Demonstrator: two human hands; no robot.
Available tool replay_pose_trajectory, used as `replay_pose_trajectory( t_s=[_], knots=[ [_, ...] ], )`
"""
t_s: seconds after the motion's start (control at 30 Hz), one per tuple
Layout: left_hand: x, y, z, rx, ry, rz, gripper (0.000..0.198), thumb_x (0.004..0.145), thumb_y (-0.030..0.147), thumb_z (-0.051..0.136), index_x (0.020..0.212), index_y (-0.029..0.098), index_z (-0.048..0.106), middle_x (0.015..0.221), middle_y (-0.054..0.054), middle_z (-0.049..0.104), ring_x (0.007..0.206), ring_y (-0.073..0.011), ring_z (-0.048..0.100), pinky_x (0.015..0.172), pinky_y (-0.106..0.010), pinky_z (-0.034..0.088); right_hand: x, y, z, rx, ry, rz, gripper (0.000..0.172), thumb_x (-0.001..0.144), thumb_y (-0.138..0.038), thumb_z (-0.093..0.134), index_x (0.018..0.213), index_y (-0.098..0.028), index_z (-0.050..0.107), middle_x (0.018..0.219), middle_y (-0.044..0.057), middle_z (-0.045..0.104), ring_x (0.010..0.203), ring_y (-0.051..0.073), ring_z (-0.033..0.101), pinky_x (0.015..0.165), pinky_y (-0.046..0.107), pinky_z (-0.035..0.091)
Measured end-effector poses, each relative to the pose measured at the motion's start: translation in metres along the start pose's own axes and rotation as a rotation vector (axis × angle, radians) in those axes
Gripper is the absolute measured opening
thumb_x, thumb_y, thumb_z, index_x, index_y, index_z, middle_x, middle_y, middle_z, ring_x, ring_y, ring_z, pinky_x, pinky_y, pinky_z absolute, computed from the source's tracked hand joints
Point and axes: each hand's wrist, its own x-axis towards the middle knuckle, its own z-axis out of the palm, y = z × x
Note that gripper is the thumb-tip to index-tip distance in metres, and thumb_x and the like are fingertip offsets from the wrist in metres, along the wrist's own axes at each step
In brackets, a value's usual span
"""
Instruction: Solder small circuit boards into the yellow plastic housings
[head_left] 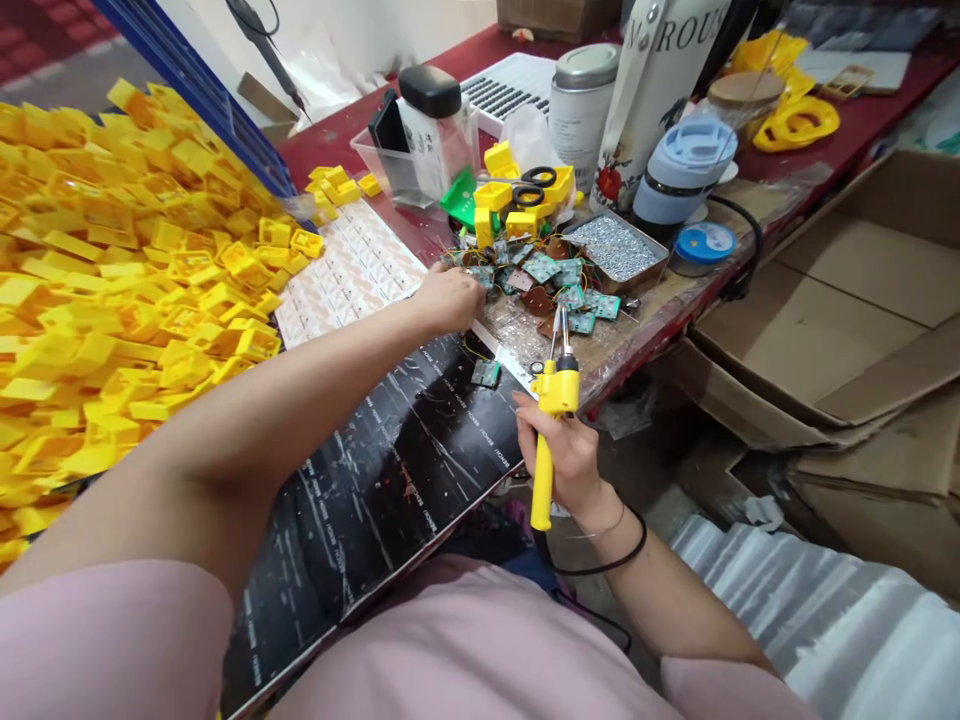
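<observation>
My right hand (566, 455) is wrapped round a yellow soldering gun (551, 430) whose metal tip points up and away from me. My left hand (448, 298) reaches to the left edge of a pile of small green circuit boards (541, 267) with thin wires; its fingertips are at the boards, and what they may hold is hidden. One separate circuit board (486, 373) lies on the black mat (390, 460), between my two hands. Beyond the pile sit several yellow plastic housings (493, 196) and a green part (460, 197).
A large heap of yellow housings (135, 300) fills the left side. A metal tin of silvery pellets (619, 246), a blue cup (684, 172), a white canister (585, 110) and a clear bin (375, 165) stand behind. Open cardboard boxes (847, 300) are at right.
</observation>
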Motion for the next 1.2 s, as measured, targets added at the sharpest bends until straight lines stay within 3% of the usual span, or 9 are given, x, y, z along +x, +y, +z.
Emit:
replay_pose_trajectory(
  t_s=[0.1, 0.27, 0.5, 0.63, 0.8, 0.93, 1.2],
  knots=[
    [0.005, 0.005, 0.003, -0.028, 0.085, 0.020, 0.036, 0.102, 0.022, 0.045, 0.115, 0.023, 0.078, 0.119, -0.009, 0.076, 0.122, -0.0287, 0.063, 0.102, -0.042, 0.042, 0.001, 0.000, 0.002, -0.011, 0.007, -0.020, 0.044, 0.090, -0.003, 0.071, 0.129, -0.021, 0.061, 0.115, 0.009, 0.082, 0.093, 0.020, 0.081, 0.084, 0.029, 0.065],
    [0.021, 0.013, 0.014, -0.021, 0.146, -0.037, 0.038, 0.102, 0.017, 0.041, 0.111, 0.016, 0.078, 0.121, -0.013, 0.071, 0.119, -0.0283, 0.057, 0.106, -0.045, 0.035, -0.001, 0.001, 0.007, -0.019, 0.023, -0.042, 0.043, 0.091, -0.003, 0.070, 0.129, -0.021, 0.061, 0.110, 0.008, 0.083, 0.091, 0.019, 0.081, 0.084, 0.028, 0.064],
    [0.032, 0.005, 0.007, -0.161, 0.175, -0.107, 0.024, 0.097, 0.022, 0.052, 0.104, 0.019, 0.075, 0.111, -0.012, 0.070, 0.113, -0.0295, 0.049, 0.109, -0.050, 0.031, -0.002, 0.004, 0.009, -0.008, 0.035, -0.051, 0.044, 0.090, -0.002, 0.070, 0.129, -0.021, 0.061, 0.106, 0.006, 0.083, 0.087, 0.018, 0.081, 0.082, 0.028, 0.064],
    [0.038, 0.011, 0.009, -0.268, 0.217, -0.141, 0.023, 0.093, 0.014, 0.054, 0.099, 0.013, 0.075, 0.105, -0.011, 0.068, 0.122, -0.0319, 0.050, 0.114, -0.052, 0.026, -0.001, 0.005, 0.009, 0.008, 0.032, -0.058, 0.048, 0.090, -0.001, 0.069, 0.133, -0.021, 0.061, 0.105, 0.006, 0.083, 0.090, 0.018, 0.081, 0.083, 0.028, 0.064],
    [0.041, 0.017, 0.017, -0.305, 0.271, -0.150, 0.029, 0.094, 0.008, 0.046, 0.095, 0.009, 0.074, 0.116, -0.014, 0.065, 0.133, -0.0339, 0.046, 0.117, -0.052, 0.023, -0.002, 0.005, 0.009, 0.026, 0.032, -0.063, 0.052, 0.090, -0.001, 0.068, 0.137, -0.020, 0.058, 0.107, 0.007, 0.083, 0.091, 0.019, 0.081, 0.085, 0.028, 0.064],
    [0.033, 0.015, 0.018, -0.264, 0.246, -0.122, 0.028, 0.098, 0.013, 0.046, 0.099, 0.014, 0.074, 0.121, -0.012, 0.066, 0.130, -0.0298, 0.045, 0.117, -0.048, 0.025, -0.005, 0.005, 0.010, 0.039, 0.043, -0.060, 0.048, 0.090, 0.000, 0.068, 0.133, -0.021, 0.059, 0.105, 0.006, 0.083, 0.092, 0.018, 0.081, 0.084, 0.029, 0.065],
    [0.011, 0.008, 0.011, -0.133, 0.084, -0.098, 0.029, 0.094, 0.021, 0.053, 0.105, 0.016, 0.080, 0.126, -0.015, 0.066, 0.128, -0.0343, 0.053, 0.109, -0.050, 0.034, -0.009, 0.007, 0.013, 0.072, 0.065, -0.062, 0.044, 0.090, -0.002, 0.069, 0.129, -0.021, 0.060, 0.106, 0.006, 0.083, 0.093, 0.018, 0.081, 0.087, 0.029, 0.065]
  ],
)
